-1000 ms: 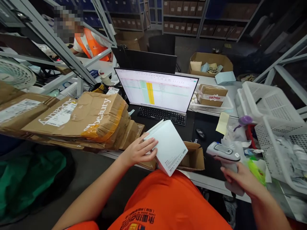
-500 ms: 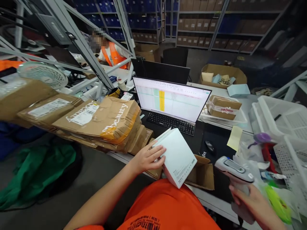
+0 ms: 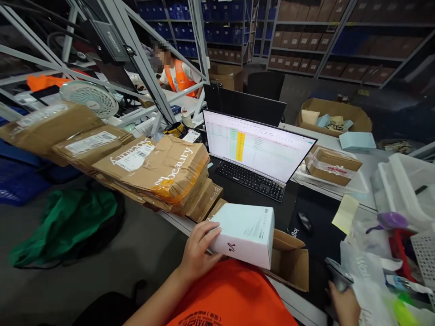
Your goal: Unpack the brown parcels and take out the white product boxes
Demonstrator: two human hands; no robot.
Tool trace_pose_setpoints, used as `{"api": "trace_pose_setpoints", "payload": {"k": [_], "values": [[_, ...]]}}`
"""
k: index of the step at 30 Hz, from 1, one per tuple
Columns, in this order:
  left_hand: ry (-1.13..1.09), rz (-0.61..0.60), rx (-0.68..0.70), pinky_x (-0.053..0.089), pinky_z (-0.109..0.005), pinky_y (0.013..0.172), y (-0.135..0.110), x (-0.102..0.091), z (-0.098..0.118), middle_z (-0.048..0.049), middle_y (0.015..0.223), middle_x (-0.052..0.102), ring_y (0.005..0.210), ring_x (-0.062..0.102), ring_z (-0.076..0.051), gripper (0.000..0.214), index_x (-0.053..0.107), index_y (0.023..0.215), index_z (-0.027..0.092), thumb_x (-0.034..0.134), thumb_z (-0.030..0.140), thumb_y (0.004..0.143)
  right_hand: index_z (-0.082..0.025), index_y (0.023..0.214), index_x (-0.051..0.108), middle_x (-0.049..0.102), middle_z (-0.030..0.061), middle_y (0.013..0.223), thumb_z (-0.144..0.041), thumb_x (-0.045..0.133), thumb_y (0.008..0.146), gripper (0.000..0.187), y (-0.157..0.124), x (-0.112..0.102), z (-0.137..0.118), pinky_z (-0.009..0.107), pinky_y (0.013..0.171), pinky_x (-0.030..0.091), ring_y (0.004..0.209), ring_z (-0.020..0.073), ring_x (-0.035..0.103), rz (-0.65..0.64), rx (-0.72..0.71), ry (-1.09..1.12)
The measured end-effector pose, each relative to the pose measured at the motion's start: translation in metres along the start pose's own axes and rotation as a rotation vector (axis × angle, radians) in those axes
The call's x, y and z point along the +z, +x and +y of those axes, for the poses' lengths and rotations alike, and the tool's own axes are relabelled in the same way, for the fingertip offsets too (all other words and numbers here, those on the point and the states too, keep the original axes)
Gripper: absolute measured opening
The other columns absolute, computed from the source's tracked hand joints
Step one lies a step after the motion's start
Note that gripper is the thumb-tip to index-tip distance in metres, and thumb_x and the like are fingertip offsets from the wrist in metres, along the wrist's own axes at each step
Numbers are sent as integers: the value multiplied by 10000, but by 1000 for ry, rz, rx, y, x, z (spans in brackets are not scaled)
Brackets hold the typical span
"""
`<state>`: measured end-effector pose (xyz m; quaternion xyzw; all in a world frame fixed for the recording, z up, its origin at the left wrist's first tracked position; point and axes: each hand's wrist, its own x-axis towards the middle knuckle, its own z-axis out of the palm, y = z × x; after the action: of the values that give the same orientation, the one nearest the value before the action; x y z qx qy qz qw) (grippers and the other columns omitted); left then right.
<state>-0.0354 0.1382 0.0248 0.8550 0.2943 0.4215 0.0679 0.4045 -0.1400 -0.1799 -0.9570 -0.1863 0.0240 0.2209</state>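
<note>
My left hand (image 3: 200,246) grips the left end of a pale blue-white box (image 3: 246,222), thumb below and fingers on top. A dark squiggle mark shows on the side facing me, and small print on the top. Under and beside it stands an opened brown carton (image 3: 290,262), its flaps up at the desk's front edge. Low on the right, my right hand (image 3: 344,301) is closed round the handle of a grey barcode scanner (image 3: 340,274). Its head points up and left over the black desk mat.
Flattened brown parcels (image 3: 163,167) are stacked left of the monitor (image 3: 258,142). A keyboard (image 3: 251,179) and mouse (image 3: 305,222) lie on the desk. White baskets (image 3: 404,185) and plastic bags (image 3: 363,271) crowd the right. A co-worker in an orange vest (image 3: 183,76) sits beyond the frame.
The box has been turned, so its marked side now faces me and it lies flatter. My right hand with the scanner has moved lower. The view has shifted left.
</note>
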Motion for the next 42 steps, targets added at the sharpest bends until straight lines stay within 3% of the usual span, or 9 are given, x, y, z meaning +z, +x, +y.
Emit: {"api": "trace_pose_setpoints", "payload": {"k": [4, 7, 9, 12, 15, 18, 23, 28, 42], "values": [[103, -15, -180, 533, -433, 935, -10, -7, 2, -113, 1161, 645, 1060, 619, -280, 570, 541, 1300, 213, 738, 290, 771, -315, 1310, 635, 671, 190, 934, -567, 613, 700, 661, 0, 8, -16, 685, 730, 491, 859, 485, 671, 225, -103, 75], [172, 26, -424, 534, -422, 898, -19, -2, 3, -109, 1138, 631, 1035, 616, -288, 534, 557, 1223, 197, 755, 361, 755, -168, 1446, 531, 609, 268, 1236, -541, 542, 790, 754, 25, 11, -59, 676, 923, 472, 1179, 482, 578, 312, -298, 87], [181, 20, -563, 534, -421, 890, -25, 4, 2, -103, 1120, 631, 1024, 618, -291, 523, 566, 1189, 193, 754, 418, 756, -53, 1436, 506, 565, 298, 1307, -528, 511, 836, 765, 48, 20, -92, 636, 1029, 434, 1267, 457, 516, 273, -423, 103], [183, -48, -690, 518, -440, 927, -39, 10, 0, -99, 1123, 633, 1049, 613, -304, 521, 588, 1173, 199, 742, 463, 751, -46, 1392, 531, 507, 289, 1394, -541, 491, 876, 717, 81, 43, -127, 575, 1082, 410, 1307, 414, 482, 162, -526, 119], [175, -111, -811, 510, -456, 944, -54, 13, -1, -99, 1140, 634, 1076, 609, -320, 553, 603, 1170, 203, 732, 511, 729, -105, 1370, 563, 480, 247, 1452, -544, 484, 896, 652, 102, 70, -136, 532, 1078, 425, 1297, 377, 497, 72, -551, 66], [163, -128, -940, 518, -466, 941, -67, 13, 0, -112, 1169, 628, 1087, 611, -329, 626, 590, 1187, 196, 713, 587, 713, -124, 1371, 573, 498, 222, 1452, -499, 473, 913, 600, 112, 91, -130, 509, 1058, 448, 1271, 348, 522, 63, -592, 29], [182, -274, -946, 479, -512, 1026, -72, 10, 7, -156, 1240, 620, 1169, 582, -363, 665, 553, 1242, 168, 650, 601, 747, -147, 1368, 591, 519, 190, 1453, -415, 508, 921, 528, 114, 103, -120, 483, 1027, 470, 1230, 323, 546, 135, -634, 19], [204, -405, -960, 474, -512, 1037, -62, 8, 10, -171, 1249, 614, 1182, 580, -365, 634, 522, 1284, 152, 614, 555, 803, -157, 1321, 645, 568, 172, 1391, -371, 556, 887, 492, 110, 103, -122, 493, 935, 476, 1089, 319, 577, 175, -521, -55], [271, -444, -919, 504, -480, 989, -54, 7, 12, -178, 1208, 622, 1140, 600, -363, 668, 530, 1286, 123, 575, 589, 808, -154, 1296, 658, 559, 174, 1386, -356, 529, 890, 472, 105, 93, -127, 431, 857, 454, 1058, 303, 563, 194, -432, -147]]}}
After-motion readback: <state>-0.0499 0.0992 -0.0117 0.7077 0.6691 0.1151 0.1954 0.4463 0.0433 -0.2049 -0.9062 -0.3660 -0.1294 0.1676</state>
